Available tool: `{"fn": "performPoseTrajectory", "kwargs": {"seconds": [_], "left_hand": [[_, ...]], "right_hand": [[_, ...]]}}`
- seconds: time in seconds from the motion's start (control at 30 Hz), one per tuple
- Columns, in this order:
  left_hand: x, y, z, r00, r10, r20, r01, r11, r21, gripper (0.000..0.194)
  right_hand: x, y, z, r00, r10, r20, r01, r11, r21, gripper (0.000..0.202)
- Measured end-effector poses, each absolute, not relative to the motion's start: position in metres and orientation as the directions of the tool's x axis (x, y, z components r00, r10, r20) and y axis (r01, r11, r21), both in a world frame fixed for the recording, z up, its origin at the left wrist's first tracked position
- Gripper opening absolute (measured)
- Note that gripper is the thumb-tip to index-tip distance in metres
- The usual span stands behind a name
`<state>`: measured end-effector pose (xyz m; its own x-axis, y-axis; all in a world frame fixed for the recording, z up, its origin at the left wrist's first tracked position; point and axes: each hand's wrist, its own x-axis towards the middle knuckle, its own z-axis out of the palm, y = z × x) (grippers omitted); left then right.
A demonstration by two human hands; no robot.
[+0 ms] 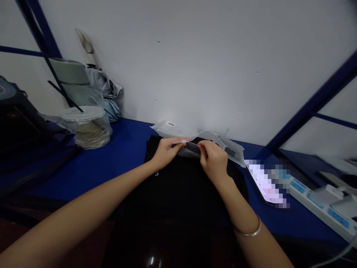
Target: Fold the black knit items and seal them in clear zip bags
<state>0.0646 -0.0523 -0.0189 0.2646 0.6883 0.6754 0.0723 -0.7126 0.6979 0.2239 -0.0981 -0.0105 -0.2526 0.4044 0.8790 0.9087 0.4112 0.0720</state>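
left hand: bare | left forearm: bare | right hand: bare | right forearm: thin, shiny silver-coloured bangle

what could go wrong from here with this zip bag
Black fabric lies close under the frosted zip bag's mouth, so it might catch in the white slider by the left hand. The bag's corner sits near the lit phone; a tug by the right hand could nudge it.

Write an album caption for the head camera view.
Over black cloth, the left hand and right hand pinch the edge of a translucent bag at a blue table.
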Motion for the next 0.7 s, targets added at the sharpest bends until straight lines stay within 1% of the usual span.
{"fn": "performPoseTrajectory", "kwargs": {"seconds": [0.2, 0.27, 0.3, 0.37, 0.47, 0.5, 0.6, 0.7], "left_hand": [[0.0649, -0.0559, -0.0158, 0.29, 0.676, 0.677, 0.093, -0.724, 0.683, 0.016], [0.0649, -0.0572, -0.016, 0.272, 0.664, 0.696, 0.107, -0.74, 0.664, 0.019], [0.0647, -0.0577, -0.0164, 0.261, 0.645, 0.718, 0.113, -0.759, 0.641, 0.023], [0.0639, -0.058, -0.0177, 0.252, 0.562, 0.788, 0.136, -0.826, 0.547, 0.025], [0.062, -0.0567, -0.0198, 0.271, 0.406, 0.873, 0.204, -0.91, 0.36, 0.018], [0.0614, -0.0559, -0.0205, 0.278, 0.377, 0.883, 0.219, -0.92, 0.324, 0.018], [0.0595, -0.0532, -0.0223, 0.286, 0.353, 0.891, 0.222, -0.929, 0.297, 0.02], [0.0576, -0.0504, -0.0244, 0.338, 0.314, 0.887, 0.189, -0.946, 0.263, 0.026]], "right_hand": [[0.2283, -0.0916, -0.0152, -0.274, 0.328, 0.904, 0.927, 0.342, 0.156, 0.021], [0.2291, -0.0906, -0.0151, -0.279, 0.3, 0.912, 0.926, 0.336, 0.173, 0.02], [0.2294, -0.0904, -0.0148, -0.282, 0.29, 0.914, 0.924, 0.339, 0.178, 0.019], [0.2295, -0.0906, -0.0141, -0.283, 0.278, 0.918, 0.92, 0.35, 0.177, 0.018], [0.2294, -0.0913, -0.0141, -0.275, 0.267, 0.924, 0.917, 0.363, 0.168, 0.018], [0.2293, -0.0914, -0.0143, -0.273, 0.264, 0.925, 0.916, 0.365, 0.166, 0.019], [0.2292, -0.091, -0.0153, -0.274, 0.262, 0.925, 0.914, 0.369, 0.166, 0.018], [0.2295, -0.0903, -0.0156, -0.283, 0.249, 0.926, 0.91, 0.376, 0.176, 0.016]]}}
